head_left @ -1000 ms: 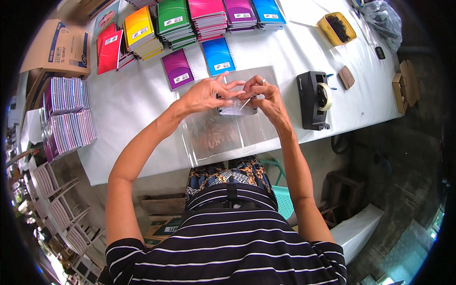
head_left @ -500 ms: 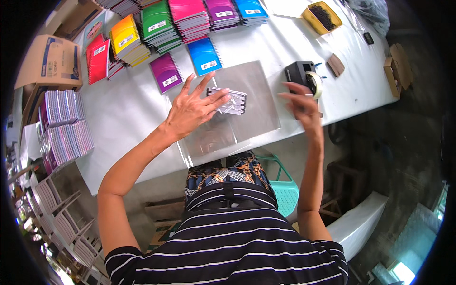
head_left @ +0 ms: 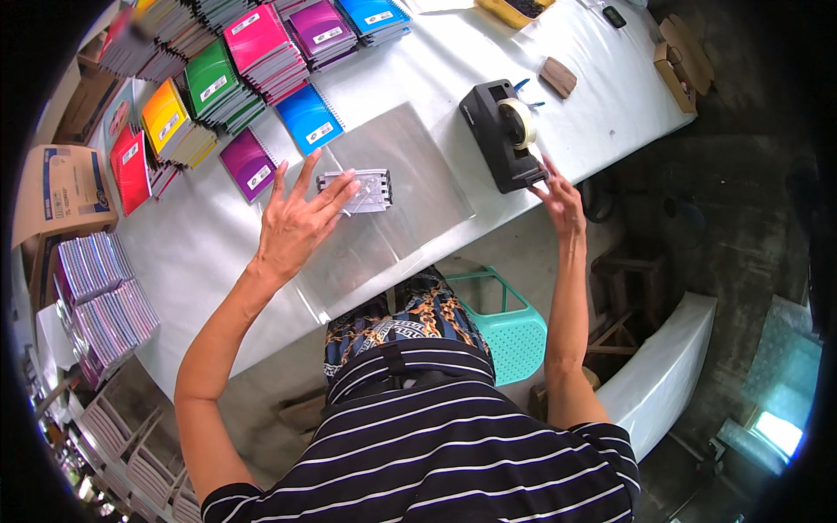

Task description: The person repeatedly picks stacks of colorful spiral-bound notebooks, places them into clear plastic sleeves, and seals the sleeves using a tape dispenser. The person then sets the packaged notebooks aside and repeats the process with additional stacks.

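Observation:
My left hand (head_left: 295, 222) lies with its fingers spread, the fingertips resting on a small pale rectangular pack (head_left: 373, 192) with dark marks along its ends and a shiny clear surface. Under the pack is a clear plastic sheet (head_left: 418, 187), spread flat on the table. At the front end of a black tape dispenser (head_left: 497, 144), my right hand (head_left: 563, 207) has its thumb and fingers closed in at the cutter; the tape end between them is barely visible. A roll of pale tape (head_left: 518, 124) sits in the dispenser. A purple notebook (head_left: 248, 166) and a blue notebook (head_left: 309, 119) lie beyond my left hand.
Stacks of coloured spiral notebooks (head_left: 261, 48) line the far left. Bundled notebooks (head_left: 109, 296) and a cardboard box (head_left: 65, 196) stand at the left edge. Right of the dispenser lies a brown block (head_left: 558, 77). A green stool (head_left: 510, 340) is below the table's front edge.
The view has shifted, so the table things sit further left. My right hand has come from beside the tape roll to the dispenser's front end. My left hand stays on the pack.

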Demonstrator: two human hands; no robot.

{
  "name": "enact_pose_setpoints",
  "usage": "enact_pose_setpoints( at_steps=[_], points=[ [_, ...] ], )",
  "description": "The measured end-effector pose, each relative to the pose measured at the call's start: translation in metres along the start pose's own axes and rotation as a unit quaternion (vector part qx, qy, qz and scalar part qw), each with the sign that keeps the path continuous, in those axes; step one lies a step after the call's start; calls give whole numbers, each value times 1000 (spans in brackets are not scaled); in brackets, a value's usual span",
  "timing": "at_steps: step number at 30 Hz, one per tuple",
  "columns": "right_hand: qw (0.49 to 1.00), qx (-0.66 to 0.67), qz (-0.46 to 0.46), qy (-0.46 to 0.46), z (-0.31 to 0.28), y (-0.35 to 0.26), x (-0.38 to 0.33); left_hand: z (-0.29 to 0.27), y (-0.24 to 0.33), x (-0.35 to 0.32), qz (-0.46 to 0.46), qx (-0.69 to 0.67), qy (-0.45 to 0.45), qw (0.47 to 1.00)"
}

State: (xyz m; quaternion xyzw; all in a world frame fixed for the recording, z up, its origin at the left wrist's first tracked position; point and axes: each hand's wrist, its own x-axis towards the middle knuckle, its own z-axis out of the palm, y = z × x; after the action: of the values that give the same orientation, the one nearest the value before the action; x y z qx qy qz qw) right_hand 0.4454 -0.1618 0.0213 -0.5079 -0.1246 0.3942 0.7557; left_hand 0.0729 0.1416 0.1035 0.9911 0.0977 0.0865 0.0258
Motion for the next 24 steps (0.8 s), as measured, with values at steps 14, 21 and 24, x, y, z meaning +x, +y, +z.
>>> enact_pose_setpoints(
  at_steps=[14, 21, 24],
  points=[
    [975, -103, 180, 79, 259, 28, -66, 3, -1, -2, 1, 16, 27, 1000],
    [970, -75, 172, 152, 311, 104, -88, 3, 0, -8, -3, 2, 26, 1000],
    [974, -94, 132, 157, 309, 114, -91, -4, -3, -5, -2, -37, -8, 999]
  ],
)
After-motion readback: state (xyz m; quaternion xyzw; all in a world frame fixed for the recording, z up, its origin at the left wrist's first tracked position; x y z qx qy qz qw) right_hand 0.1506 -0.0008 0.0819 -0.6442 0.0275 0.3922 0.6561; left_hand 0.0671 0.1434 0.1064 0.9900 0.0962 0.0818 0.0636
